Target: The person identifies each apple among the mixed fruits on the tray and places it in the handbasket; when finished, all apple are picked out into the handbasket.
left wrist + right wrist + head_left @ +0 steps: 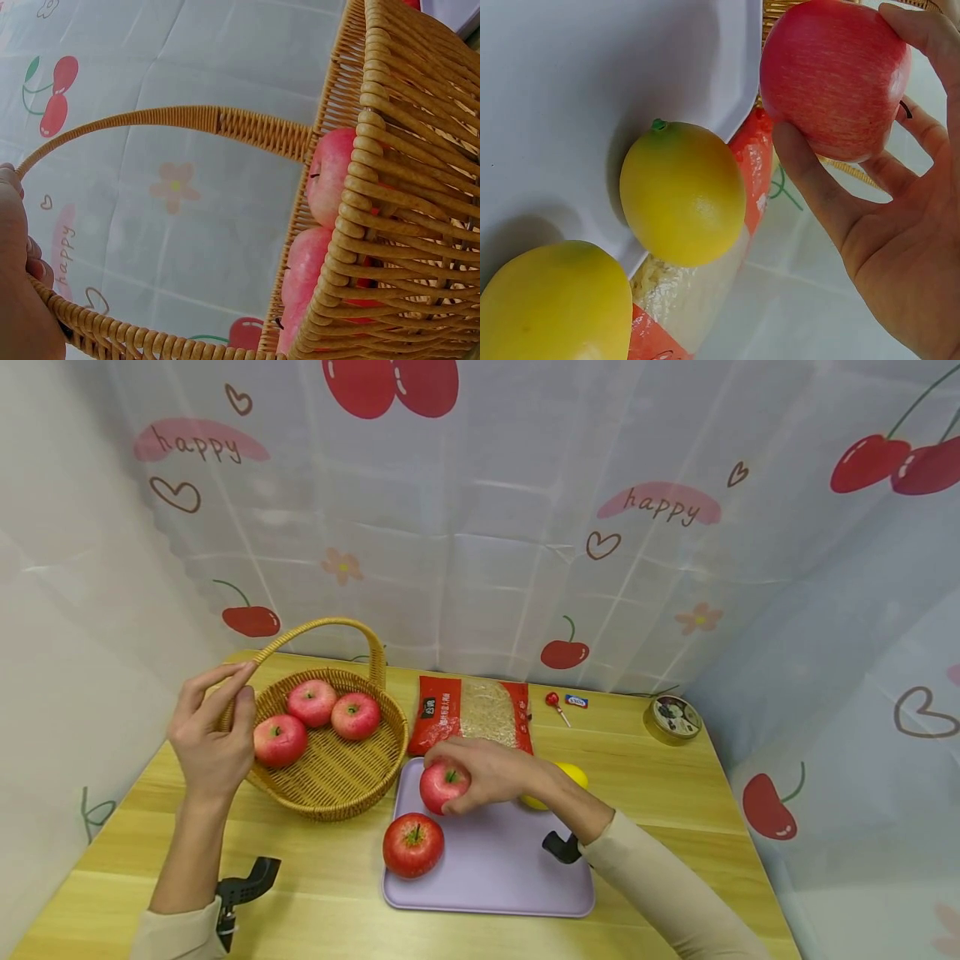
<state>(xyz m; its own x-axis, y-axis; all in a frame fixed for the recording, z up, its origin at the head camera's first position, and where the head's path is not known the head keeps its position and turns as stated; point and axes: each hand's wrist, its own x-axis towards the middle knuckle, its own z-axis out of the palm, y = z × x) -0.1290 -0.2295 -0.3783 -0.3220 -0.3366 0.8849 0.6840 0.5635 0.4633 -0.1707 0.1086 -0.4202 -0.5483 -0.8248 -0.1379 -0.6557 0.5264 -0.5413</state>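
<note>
My left hand (213, 731) grips the handle of a wicker basket (339, 812) at the left, where three pink-red apples (279, 741) lie. In the left wrist view the handle (172, 116) arches from the hand to the basket rim. My right hand (498, 772) holds a red apple (442, 787) by its sides, over the upper left of a lilac tray (487, 889). The right wrist view shows thumb and fingers around this apple (832, 79). A darker red apple (413, 846) sits at the tray's left edge. Two yellow lemon-like fruits (682, 193) lie on the tray, partly hidden by my right arm in the head view.
Behind the tray lies a red-and-clear noodle packet (480, 710). A red lollipop (553, 700) and a small blue wrapper (577, 701) lie right of it. A round tin (672, 720) stands at the back right corner. A printed curtain (480, 527) hangs behind the table.
</note>
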